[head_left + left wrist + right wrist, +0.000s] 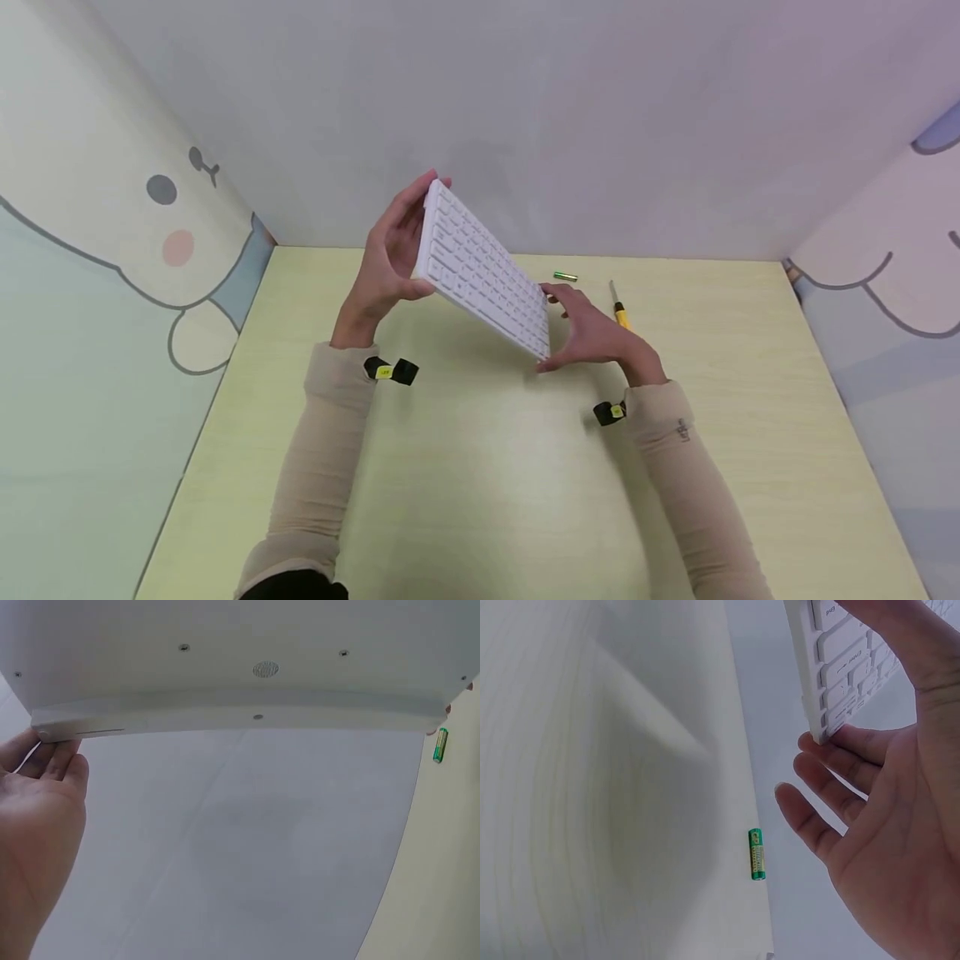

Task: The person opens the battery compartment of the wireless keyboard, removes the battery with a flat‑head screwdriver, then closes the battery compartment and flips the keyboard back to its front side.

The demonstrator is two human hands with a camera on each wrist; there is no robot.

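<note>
Holding a white keyboard (483, 271) tilted above the pale wooden table (750, 400), keys toward the head camera. Left hand (390, 258) grips its raised end, thumb in front, fingertips hidden behind. Right hand (592, 329) pinches the lower end; two fingers hang free. Underside, screws showing, fills the left wrist view. Green battery (565, 277) lies beyond. Yellow-handled tool (618, 307), probably a screwdriver, partly hidden by the right hand.

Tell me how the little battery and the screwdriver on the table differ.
The battery is green and short; the screwdriver is longer, with a yellow handle and a thin metal shaft. The battery lies in the open; the screwdriver is partly hidden behind the right hand. Both lie flat on the table, untouched, beyond the keyboard.
</note>
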